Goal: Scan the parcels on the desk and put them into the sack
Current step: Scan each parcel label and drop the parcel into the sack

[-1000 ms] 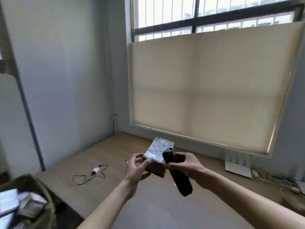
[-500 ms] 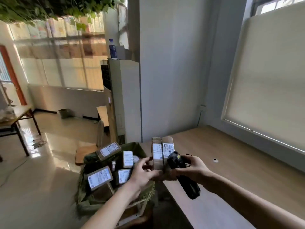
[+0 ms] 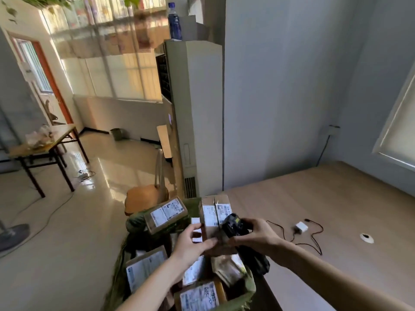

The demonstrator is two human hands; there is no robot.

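Parcel (image 3: 214, 215) pinched in left grip (image 3: 190, 245) above sack (image 3: 248, 286).

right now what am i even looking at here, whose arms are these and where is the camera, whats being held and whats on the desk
There is no machine here: these are a person's two bare arms, filmed by one wide-angle camera worn on that person's head, looking forward and down.

The left hand holds a small cardboard parcel with a white label. The right hand has its grip on a black handheld scanner, held right against that parcel.

Below the hands sits a green sack, open, with several labelled parcels already in it; one box lies at its far edge.

To the right is the wooden desk. On it lie a white charger with a black cable and a small round white thing that is too small to identify. No other parcels show on the visible part of the desk.
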